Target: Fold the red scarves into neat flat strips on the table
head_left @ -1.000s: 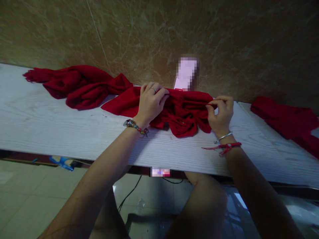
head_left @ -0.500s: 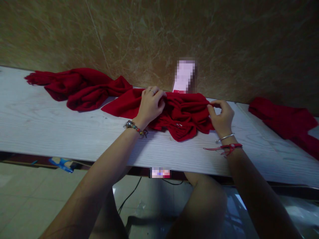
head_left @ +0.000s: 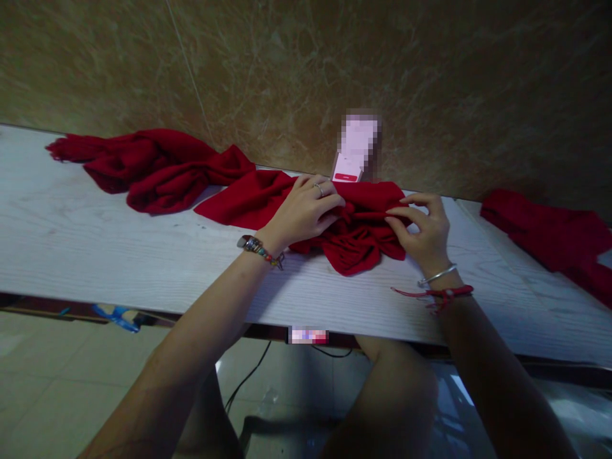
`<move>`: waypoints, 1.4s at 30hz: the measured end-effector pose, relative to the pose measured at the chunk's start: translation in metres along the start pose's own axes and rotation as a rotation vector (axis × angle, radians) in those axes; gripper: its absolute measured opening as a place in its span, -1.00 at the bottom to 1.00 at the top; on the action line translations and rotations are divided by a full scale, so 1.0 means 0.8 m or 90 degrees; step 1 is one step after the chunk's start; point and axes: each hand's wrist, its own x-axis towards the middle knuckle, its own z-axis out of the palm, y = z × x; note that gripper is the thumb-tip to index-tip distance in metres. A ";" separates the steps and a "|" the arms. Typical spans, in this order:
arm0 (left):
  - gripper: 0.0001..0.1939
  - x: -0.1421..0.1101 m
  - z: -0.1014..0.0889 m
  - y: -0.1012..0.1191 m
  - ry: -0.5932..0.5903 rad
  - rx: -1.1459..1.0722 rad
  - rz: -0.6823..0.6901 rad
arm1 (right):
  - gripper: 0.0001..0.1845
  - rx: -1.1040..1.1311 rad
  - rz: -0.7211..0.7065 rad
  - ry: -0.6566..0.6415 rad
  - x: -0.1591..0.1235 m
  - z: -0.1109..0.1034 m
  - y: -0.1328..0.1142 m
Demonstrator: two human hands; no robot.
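A crumpled red cloth lies gathered in folds on the white wood-grain tabletop. My left hand, with a ring and a beaded bracelet at the wrist, rests over its middle with the fingers curled into the folds; the fingertips are partly hidden. At the cloth's right end, the thumb and forefinger of my right hand pinch a fold, while the other fingers are bent. A silver bangle and a red string circle that wrist. Both hands are closed on the same cloth.
A red fringed fabric lies bunched to the left, and more red fabric lies at the right. Behind the cloth, a blurred pink-white phone-like object leans against the brown marbled wall. A blue item sits below the table's front edge.
My left hand has slid right along the cloth. My right hand has shifted slightly left and lower, pinching further in from the end. The folds between them have drawn closer together.
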 end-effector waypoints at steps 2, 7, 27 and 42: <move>-0.84 0.000 0.001 -0.001 0.016 0.008 -0.007 | -0.92 -0.001 0.023 0.021 -0.001 0.000 -0.002; -0.79 -0.002 0.001 -0.006 0.085 0.031 -0.068 | -0.89 -0.043 0.071 0.103 -0.003 0.000 0.002; -0.70 -0.002 -0.002 -0.007 0.033 -0.028 -0.029 | -0.72 0.034 0.065 0.002 -0.002 0.002 0.004; -0.78 -0.001 0.004 -0.013 0.049 0.011 -0.037 | -0.95 0.054 0.049 -0.006 0.002 -0.003 -0.002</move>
